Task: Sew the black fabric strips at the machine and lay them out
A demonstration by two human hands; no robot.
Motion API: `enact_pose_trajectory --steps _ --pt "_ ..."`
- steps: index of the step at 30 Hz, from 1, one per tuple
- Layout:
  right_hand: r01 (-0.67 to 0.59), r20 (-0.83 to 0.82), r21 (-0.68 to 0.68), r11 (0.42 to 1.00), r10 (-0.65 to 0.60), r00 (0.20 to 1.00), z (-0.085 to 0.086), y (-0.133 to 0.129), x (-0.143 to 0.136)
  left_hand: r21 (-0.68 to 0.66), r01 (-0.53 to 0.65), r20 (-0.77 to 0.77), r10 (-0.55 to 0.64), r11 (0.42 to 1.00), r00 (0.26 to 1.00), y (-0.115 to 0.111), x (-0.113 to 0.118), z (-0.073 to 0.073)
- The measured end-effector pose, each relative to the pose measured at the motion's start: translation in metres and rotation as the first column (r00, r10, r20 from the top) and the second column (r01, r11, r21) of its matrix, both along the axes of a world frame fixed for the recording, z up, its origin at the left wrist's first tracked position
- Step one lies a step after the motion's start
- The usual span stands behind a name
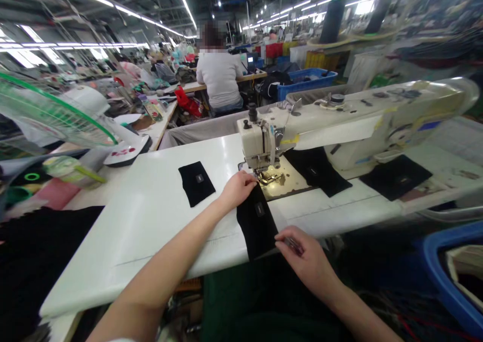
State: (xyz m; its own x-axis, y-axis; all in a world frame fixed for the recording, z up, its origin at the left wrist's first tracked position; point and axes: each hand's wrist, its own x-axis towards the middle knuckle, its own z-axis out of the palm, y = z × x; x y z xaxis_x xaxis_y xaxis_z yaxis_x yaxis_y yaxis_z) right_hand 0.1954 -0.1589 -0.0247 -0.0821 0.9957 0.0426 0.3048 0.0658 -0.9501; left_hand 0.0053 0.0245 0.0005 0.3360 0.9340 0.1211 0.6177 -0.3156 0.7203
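A black fabric piece [260,226] with a small grey label lies at the front of the white sewing table, its lower end hanging over the edge. My left hand [238,187] pinches its top edge close to the presser foot [266,177] of the sewing machine [260,141]. At the lower right corner, my right hand [307,259] grips the same piece between thumb and finger. Something small and shiny shows inside the right palm, too unclear to name. A similar labelled black piece [196,183] rests flat left of my left hand.
Two more black pieces lie under the machine arm [317,171] and further right [396,177]. A green-rimmed fan [56,110] stands at left, near dark cloth [41,251]. A blue bin [433,251] is at lower right. Ahead sits a person in a white top [219,78].
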Motion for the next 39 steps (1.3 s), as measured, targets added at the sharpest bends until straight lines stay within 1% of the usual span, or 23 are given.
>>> enact_pose_trajectory --steps 2,4,5,7,9,12,15,17,20,25,31,35,39 --pt "-0.029 0.067 0.054 0.998 0.025 0.997 -0.006 0.001 0.003 0.118 0.009 -0.040 -0.004 0.993 0.999 -0.004 0.003 -0.004" --pt "-0.072 0.125 0.165 0.984 0.052 0.991 -0.011 0.003 0.007 0.261 0.020 -0.110 0.009 0.965 0.994 -0.007 0.002 -0.006" --pt "-0.107 0.151 0.238 0.965 0.072 0.986 -0.013 0.004 0.009 0.314 0.035 -0.149 0.013 0.949 0.989 -0.008 0.001 -0.007" --pt "-0.173 0.213 0.364 0.915 0.099 0.972 -0.014 0.004 0.012 0.348 0.086 -0.209 -0.012 0.934 0.978 -0.010 -0.002 -0.010" --pt "-0.221 0.306 0.417 0.882 0.093 0.948 -0.013 0.005 0.015 0.336 0.157 -0.242 -0.076 0.929 0.967 -0.011 -0.005 -0.013" --pt "-0.274 0.433 0.422 0.864 0.073 0.898 -0.011 0.006 0.017 0.349 0.230 -0.247 -0.147 0.908 0.958 -0.009 -0.010 -0.017" --pt "-0.287 0.485 0.429 0.856 0.050 0.873 -0.010 0.008 0.019 0.371 0.239 -0.234 -0.158 0.898 0.959 -0.004 -0.012 -0.018" --pt "-0.272 0.485 0.426 0.863 0.036 0.874 -0.009 0.011 0.018 0.376 0.234 -0.227 -0.155 0.896 0.961 -0.001 -0.012 -0.018" --pt "-0.269 0.483 0.397 0.877 0.049 0.874 -0.007 0.013 0.018 0.386 0.239 -0.211 -0.167 0.891 0.963 0.003 -0.011 -0.019" --pt "-0.272 0.501 0.371 0.888 0.055 0.863 -0.005 0.015 0.016 0.436 0.252 -0.196 -0.182 0.864 0.964 0.006 -0.011 -0.024" --pt "-0.248 0.474 0.443 0.861 0.010 0.880 -0.008 0.017 0.015 0.483 0.256 -0.231 -0.160 0.838 0.960 0.008 -0.012 -0.027" --pt "-0.252 0.478 0.432 0.866 0.018 0.878 -0.010 0.017 0.015 0.513 0.251 -0.204 -0.167 0.821 0.965 0.009 -0.013 -0.028" --pt "-0.259 0.493 0.417 0.871 0.023 0.870 -0.010 0.016 0.015 0.518 0.260 -0.212 -0.172 0.815 0.962 0.008 -0.014 -0.027"
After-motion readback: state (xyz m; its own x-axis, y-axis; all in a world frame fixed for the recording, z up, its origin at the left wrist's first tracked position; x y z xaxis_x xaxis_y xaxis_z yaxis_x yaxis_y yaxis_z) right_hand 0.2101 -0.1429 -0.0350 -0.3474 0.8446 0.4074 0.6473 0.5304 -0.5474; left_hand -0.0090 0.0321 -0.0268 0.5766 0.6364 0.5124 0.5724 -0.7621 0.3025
